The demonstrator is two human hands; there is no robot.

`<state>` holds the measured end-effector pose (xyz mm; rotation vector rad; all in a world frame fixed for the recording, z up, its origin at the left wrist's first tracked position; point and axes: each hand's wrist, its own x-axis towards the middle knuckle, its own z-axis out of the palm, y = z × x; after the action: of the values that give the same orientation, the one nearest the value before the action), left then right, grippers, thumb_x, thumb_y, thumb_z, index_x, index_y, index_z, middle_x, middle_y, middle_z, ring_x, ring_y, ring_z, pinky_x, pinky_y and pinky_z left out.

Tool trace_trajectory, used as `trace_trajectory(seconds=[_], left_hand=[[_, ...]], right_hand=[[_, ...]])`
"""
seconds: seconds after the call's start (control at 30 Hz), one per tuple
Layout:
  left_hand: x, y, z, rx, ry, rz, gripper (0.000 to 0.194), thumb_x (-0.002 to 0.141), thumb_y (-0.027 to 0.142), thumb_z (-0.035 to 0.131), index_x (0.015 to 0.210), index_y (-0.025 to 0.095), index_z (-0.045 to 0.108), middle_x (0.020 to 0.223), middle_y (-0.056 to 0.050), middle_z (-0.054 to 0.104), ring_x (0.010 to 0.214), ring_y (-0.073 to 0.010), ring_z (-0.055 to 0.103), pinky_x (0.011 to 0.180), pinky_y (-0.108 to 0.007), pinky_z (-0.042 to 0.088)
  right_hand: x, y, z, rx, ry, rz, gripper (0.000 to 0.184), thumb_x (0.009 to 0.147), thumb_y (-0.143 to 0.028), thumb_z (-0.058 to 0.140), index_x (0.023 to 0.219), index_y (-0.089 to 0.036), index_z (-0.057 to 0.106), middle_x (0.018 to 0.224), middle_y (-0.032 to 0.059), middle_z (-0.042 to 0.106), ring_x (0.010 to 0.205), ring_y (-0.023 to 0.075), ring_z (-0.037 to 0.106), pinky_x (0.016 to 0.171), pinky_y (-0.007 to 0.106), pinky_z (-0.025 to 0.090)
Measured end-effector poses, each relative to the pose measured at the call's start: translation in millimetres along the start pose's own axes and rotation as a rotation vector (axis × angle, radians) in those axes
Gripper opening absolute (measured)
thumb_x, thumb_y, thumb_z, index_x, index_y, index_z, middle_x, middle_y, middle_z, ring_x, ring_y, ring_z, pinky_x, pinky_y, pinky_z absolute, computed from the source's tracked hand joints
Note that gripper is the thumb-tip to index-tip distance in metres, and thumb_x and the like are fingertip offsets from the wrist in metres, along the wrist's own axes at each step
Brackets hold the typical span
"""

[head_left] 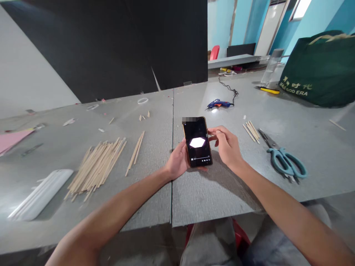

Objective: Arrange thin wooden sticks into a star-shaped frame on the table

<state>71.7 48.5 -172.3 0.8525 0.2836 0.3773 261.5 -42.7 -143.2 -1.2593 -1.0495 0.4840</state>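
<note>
My left hand [179,160] is wrapped round the lower left side of a smartphone [196,127]. The phone is tilted toward me, its dark screen showing a white hexagon-like shape above playback controls. At the phone's right edge is my right hand [227,146], its fingers curled and the thumb close to the index finger. Its fingertips reach the phone's side; whether they press on it I cannot tell. Blue-handled scissors [283,159] and a few short wooden sticks [252,131] lie to the right. Left of the phone are two or three longer sticks [135,153] and a large pile of sticks [97,166].
A blue glue gun [219,104] with a cord lies beyond the phone. Farther right are a yellow utility knife [267,90], a clear bottle [272,66] and a green bag [318,70]. At left lie a white plastic case [41,194] and pink paper [15,140]. A black panel [116,44] stands behind.
</note>
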Motion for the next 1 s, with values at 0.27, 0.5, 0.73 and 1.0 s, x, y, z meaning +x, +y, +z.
trace_trajectory(seconds=[0.27,0.5,0.73,1.0], left_hand=[[1.0,-1.6,-0.8,0.013,-0.007,0.001,0.067,0.113,0.066,0.043,0.158,0.020,0.064,0.149,-0.022,0.071,0.129,-0.0456,0.071,0.100,-0.068,0.062],[0.6,-3.3,-2.0,0.023,0.009,0.002,0.066,0.114,0.064,0.042,0.160,0.021,0.061,0.146,-0.021,0.071,0.123,-0.0447,0.073,0.092,-0.068,0.065],[1.0,-4.1,-2.5,0.027,-0.008,0.014,0.064,0.113,0.064,0.045,0.157,0.022,0.065,0.146,-0.020,0.072,0.126,-0.0442,0.073,0.098,-0.069,0.063],[0.5,-3.0,-0.7,0.029,0.001,0.004,0.065,0.114,0.064,0.042,0.159,0.022,0.063,0.150,-0.020,0.070,0.127,-0.0442,0.072,0.097,-0.069,0.063]], right_hand=[[1.7,3.7,-1.8,-0.018,-0.011,-0.003,0.032,0.107,-0.034,0.046,0.103,-0.024,0.076,0.100,0.0063,0.082,0.084,0.0215,0.076,0.076,0.038,0.055],[1.9,1.1,-2.2,-0.010,-0.003,0.010,0.028,0.106,-0.032,0.046,0.098,-0.025,0.072,0.090,0.0045,0.079,0.081,0.0212,0.074,0.076,0.038,0.054],[3.2,1.6,-2.7,-0.023,0.001,0.014,0.027,0.105,-0.033,0.046,0.097,-0.025,0.071,0.086,0.0040,0.078,0.081,0.0214,0.074,0.077,0.038,0.054],[3.3,-0.4,-2.9,-0.022,-0.006,0.019,0.025,0.105,-0.034,0.047,0.095,-0.026,0.069,0.082,0.0034,0.077,0.078,0.0210,0.073,0.076,0.039,0.054]])
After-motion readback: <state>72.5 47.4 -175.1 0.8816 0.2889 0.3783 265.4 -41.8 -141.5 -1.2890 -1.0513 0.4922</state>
